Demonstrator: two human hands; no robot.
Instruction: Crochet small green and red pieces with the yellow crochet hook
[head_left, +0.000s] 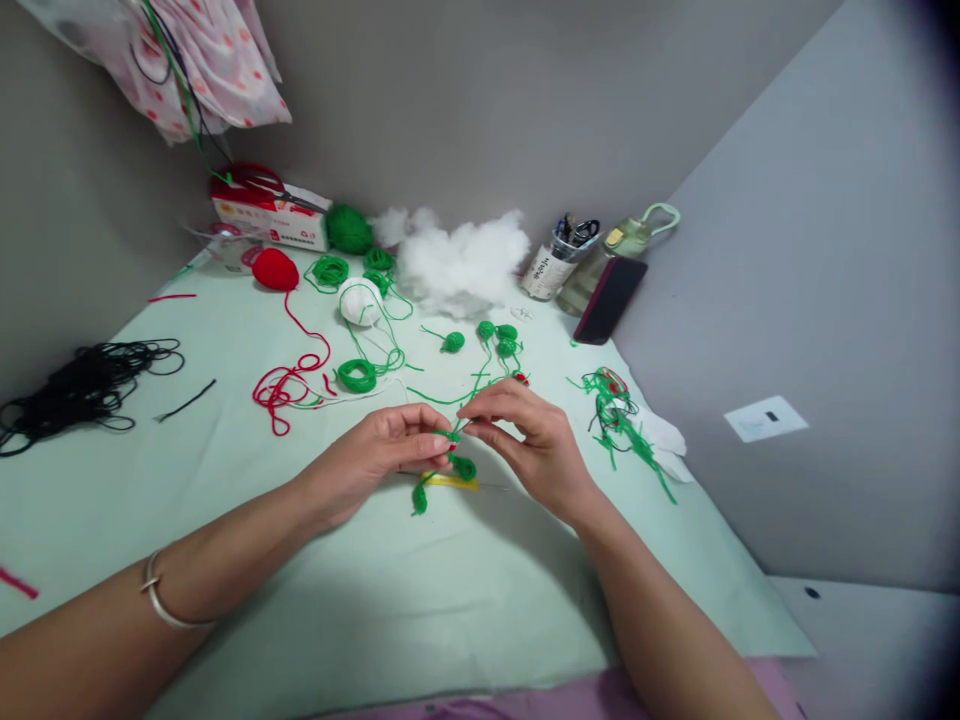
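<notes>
My left hand (401,442) pinches a small green crocheted piece (463,468) with a bit of red at its top. Parts of the piece hang below the fingertips, one ending in a green curl (419,498). Close beside it, my right hand (529,435) is closed at the fingertips on a thin strand of green yarn (460,424) running from the piece; whether a needle is there too I cannot make out. Under the hands lies a yellow-handled crochet hook (450,481). Small green crocheted balls (506,340) with yarn tails lie just beyond.
White stuffing (465,260) is heaped at the back, near a red yarn ball (276,270) and a white one (360,301). Black yarn (82,390) lies left, green scraps (622,415) right. A phone (611,300) leans against a bottle (630,238). Scissors (262,182) rest on a box (277,222).
</notes>
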